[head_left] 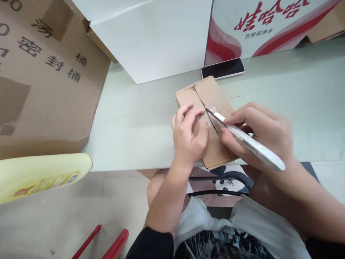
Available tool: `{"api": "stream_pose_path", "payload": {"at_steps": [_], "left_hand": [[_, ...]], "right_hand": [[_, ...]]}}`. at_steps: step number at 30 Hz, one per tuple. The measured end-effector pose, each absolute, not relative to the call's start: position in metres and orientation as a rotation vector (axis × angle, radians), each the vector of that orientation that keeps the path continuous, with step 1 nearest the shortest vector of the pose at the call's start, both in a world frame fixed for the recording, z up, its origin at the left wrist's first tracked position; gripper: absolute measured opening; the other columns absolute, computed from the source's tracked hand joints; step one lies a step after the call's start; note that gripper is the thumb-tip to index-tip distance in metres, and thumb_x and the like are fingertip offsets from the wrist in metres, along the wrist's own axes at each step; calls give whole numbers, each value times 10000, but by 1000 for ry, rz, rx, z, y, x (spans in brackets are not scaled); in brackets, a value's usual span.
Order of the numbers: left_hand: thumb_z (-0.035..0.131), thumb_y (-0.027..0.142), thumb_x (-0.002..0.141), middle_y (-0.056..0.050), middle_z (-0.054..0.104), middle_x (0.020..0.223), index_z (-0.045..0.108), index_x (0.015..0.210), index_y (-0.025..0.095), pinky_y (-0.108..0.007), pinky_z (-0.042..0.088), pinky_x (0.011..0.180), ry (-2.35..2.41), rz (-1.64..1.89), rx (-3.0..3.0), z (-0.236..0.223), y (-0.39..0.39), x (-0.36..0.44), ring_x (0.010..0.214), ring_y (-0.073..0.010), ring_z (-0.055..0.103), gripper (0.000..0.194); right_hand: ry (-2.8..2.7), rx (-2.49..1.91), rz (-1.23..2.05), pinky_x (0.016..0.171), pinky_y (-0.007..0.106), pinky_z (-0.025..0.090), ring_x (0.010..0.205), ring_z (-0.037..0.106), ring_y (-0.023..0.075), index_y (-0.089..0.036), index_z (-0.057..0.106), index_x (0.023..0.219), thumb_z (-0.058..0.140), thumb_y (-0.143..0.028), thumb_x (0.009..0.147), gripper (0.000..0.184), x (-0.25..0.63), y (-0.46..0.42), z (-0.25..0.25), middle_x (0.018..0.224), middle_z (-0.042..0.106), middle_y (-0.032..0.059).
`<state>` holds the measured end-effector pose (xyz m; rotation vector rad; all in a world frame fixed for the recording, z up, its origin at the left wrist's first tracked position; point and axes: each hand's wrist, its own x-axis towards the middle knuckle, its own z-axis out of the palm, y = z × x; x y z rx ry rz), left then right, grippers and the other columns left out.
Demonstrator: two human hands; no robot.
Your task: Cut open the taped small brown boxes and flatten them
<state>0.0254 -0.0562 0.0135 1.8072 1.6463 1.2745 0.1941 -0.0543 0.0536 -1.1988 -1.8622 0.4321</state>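
A small flat cardboard box (212, 94) lies at an angle near the table's front edge, with a dark seam running along its top. Over the seam sits a piece of clear tape (204, 117). My left hand (187, 135) rests on the box's left side, fingers curved and apart, thumb beside the tape. In my right hand (265, 129) is a white utility knife (252, 145), its fingers closed around the handle. The thin dark blade points to the upper left, with its tip at the seam by the tape.
Behind the box, a phone (223, 68) lies against a white carton (161, 39) and a red-and-white carton (258, 25). On the left stand a large cardboard box (51, 97) and a pale yellow bottle (48, 172). The pale green table (129, 133) ends just before my lap.
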Motion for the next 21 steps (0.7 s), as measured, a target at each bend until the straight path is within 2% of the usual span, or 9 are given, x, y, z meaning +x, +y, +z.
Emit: {"api": "stream_pose_path", "payload": {"at_steps": [10, 16, 21], "left_hand": [[510, 483, 1032, -109, 622, 1420, 694, 1126, 253, -490, 417, 1215, 1653, 1248, 1820, 14, -56, 24, 1408, -278, 552, 309], [494, 499, 1039, -116, 621, 1410, 696, 1127, 242, -477, 414, 1212, 1641, 1265, 1828, 13, -55, 24, 1400, -276, 556, 338], [519, 467, 1025, -106, 615, 1422, 689, 1126, 254, -486, 401, 1222, 1636, 1233, 1813, 14, -55, 23, 1407, -281, 550, 291]], "right_hand": [[-1922, -1124, 444, 489, 271, 330, 528, 417, 106, -244, 552, 771, 658, -175, 802, 130, 192, -57, 57, 684, 552, -9], [-1918, -1077, 430, 469, 275, 296, 510, 396, 110, -258, 544, 778, 656, -160, 793, 149, 194, -58, 57, 659, 541, -15], [-1906, -1036, 435, 460, 271, 298, 513, 413, 112, -262, 539, 777, 655, -150, 775, 161, 197, -60, 57, 642, 533, -26]]}}
